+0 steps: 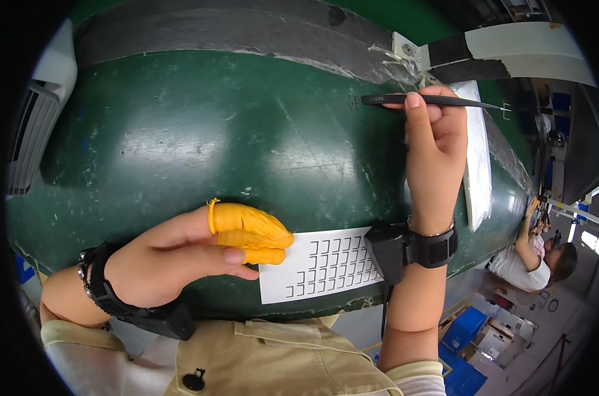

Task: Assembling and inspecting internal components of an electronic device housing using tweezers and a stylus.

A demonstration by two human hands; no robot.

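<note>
My right hand (438, 125) pinches black tweezers (458, 101) over the right part of the bench. At their pointed tip hangs a small, thin bracket-shaped piece (506, 111). My left hand (200, 254), in yellow finger cots (250, 230), lies low over the bench with its fingers stretched out together. Its fingertips rest on the left edge of a white card (276, 284), while the thumb lies along the fingers. Rows of small dark bracket shapes (335, 264) cover the card. The black device on my right wrist hides the card's right end.
Beneath my hands is a worn green bench top (180, 145). Grey tape (233, 36) borders its far side. A long plastic-wrapped bar (476, 171) lies right of my right hand. At the far left stands a grey vented unit (42, 119). Another person (530, 264) sits beyond the right side.
</note>
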